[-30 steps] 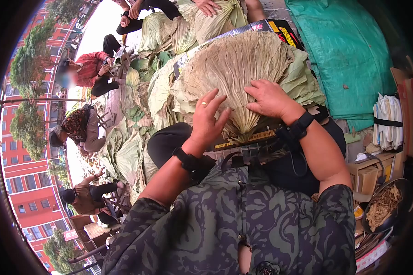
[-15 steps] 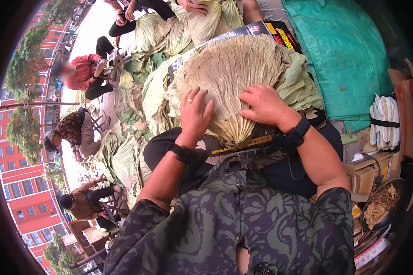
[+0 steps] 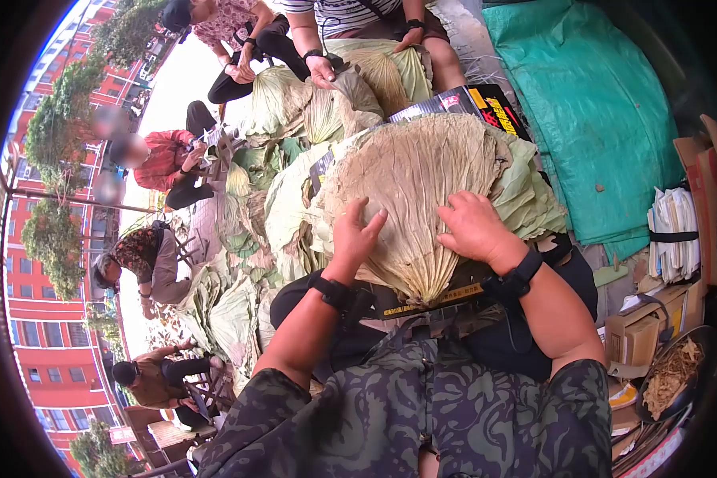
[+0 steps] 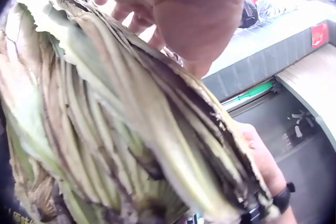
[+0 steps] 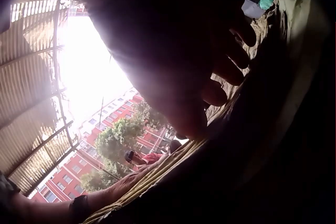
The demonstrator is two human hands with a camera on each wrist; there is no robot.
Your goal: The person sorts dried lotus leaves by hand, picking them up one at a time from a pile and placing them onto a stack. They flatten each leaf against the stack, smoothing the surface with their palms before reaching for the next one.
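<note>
A stack of dried, fan-folded lotus leaves (image 3: pixel 418 175) lies over my lap on a printed black board (image 3: pixel 462 283), its gathered stem end towards me. My left hand (image 3: pixel 357 235) rests on the left part of the top leaf, thumb spread from the fingers. On the right part lies my right hand (image 3: pixel 482 231), its fingers loosely bent against the ribs. In the left wrist view the folded layers of the lotus leaves (image 4: pixel 131 129) show edge-on beneath the left hand (image 4: pixel 184 14). The right wrist view is dark, with the right hand's fingertips (image 5: pixel 239 56) against the leaf surface.
More lotus leaves (image 3: pixel 231 319) spread to the left. Opposite, a person's hand (image 3: pixel 321 72) is at another leaf pile (image 3: pixel 382 72). A green tarp (image 3: pixel 581 119), bundled papers (image 3: pixel 673 231), cardboard boxes (image 3: pixel 641 327) and a pan (image 3: pixel 705 342) of brown dried pieces stand right.
Both hands have come down and settled on the top leaf, the left from raised, spread fingers. The head view has tilted up, showing more of the people opposite.
</note>
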